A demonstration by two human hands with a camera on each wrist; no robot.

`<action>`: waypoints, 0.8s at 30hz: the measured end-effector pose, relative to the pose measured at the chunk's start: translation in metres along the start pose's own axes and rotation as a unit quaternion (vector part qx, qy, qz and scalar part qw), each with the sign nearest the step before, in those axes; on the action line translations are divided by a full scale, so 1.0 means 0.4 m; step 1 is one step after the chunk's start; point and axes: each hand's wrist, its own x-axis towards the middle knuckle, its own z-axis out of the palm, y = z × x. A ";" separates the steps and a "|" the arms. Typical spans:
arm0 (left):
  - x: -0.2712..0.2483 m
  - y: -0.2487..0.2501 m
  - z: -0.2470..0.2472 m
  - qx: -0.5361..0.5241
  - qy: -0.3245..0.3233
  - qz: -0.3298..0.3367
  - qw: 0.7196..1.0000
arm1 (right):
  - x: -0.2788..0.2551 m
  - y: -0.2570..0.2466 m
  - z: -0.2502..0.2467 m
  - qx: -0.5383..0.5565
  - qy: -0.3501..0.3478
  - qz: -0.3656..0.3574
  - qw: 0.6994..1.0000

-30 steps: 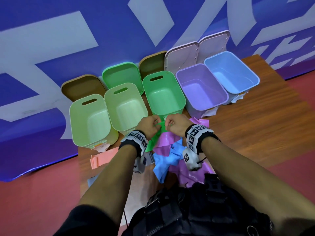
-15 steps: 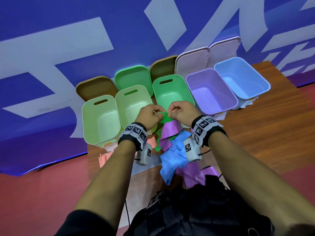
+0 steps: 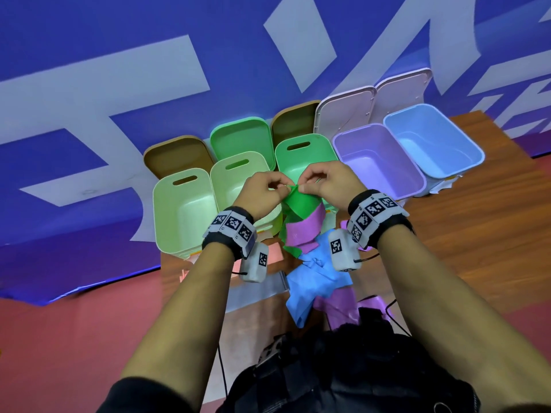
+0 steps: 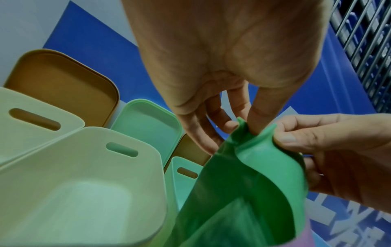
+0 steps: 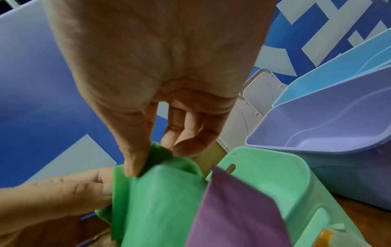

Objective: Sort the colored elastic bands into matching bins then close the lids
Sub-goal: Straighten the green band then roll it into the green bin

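Observation:
Both hands pinch the top edge of a green elastic band [image 3: 299, 202], held up in front of the green bin [image 3: 304, 158]. My left hand [image 3: 266, 192] grips its left corner, my right hand [image 3: 325, 183] its right corner. The wrist views show the green band [image 4: 249, 180] [image 5: 160, 197] hanging between thumb and fingers. A purple band [image 3: 304, 231] [image 5: 234, 212] clings to it and hangs below. A blue band [image 3: 313, 281] and more purple bands [image 3: 340, 305] lie on the table under my wrists.
Two pale green bins [image 3: 182, 210] [image 3: 238, 180], a purple bin [image 3: 378, 162] and a blue bin [image 3: 432, 138] stand open in a row, their lids [image 3: 346, 114] leaning back against the blue banner. A pink band [image 3: 185, 271] lies at the table's left edge.
Both hands have lifted the green band up and away from the pile, towards the green bin. A purple band has come up with it.

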 end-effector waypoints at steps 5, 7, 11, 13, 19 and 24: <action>-0.001 0.020 -0.004 -0.048 0.017 0.018 0.999 | -0.006 -0.026 -0.015 0.037 0.014 -0.012 0.999; -0.005 0.032 -0.007 -0.068 0.031 0.038 0.996 | -0.010 -0.032 -0.016 0.055 0.021 -0.014 0.998; -0.007 0.047 -0.015 -0.089 0.046 0.063 0.993 | -0.008 -0.040 -0.029 0.081 0.037 -0.016 0.996; -0.004 0.048 -0.014 -0.085 0.045 0.056 0.994 | -0.007 -0.042 -0.033 0.087 0.045 -0.014 0.995; -0.005 0.064 -0.009 -0.112 0.036 0.011 0.993 | -0.002 -0.042 -0.038 0.099 0.063 -0.011 0.993; -0.006 0.055 -0.005 -0.100 0.044 0.020 0.994 | -0.003 -0.038 -0.039 0.101 0.065 0.002 0.993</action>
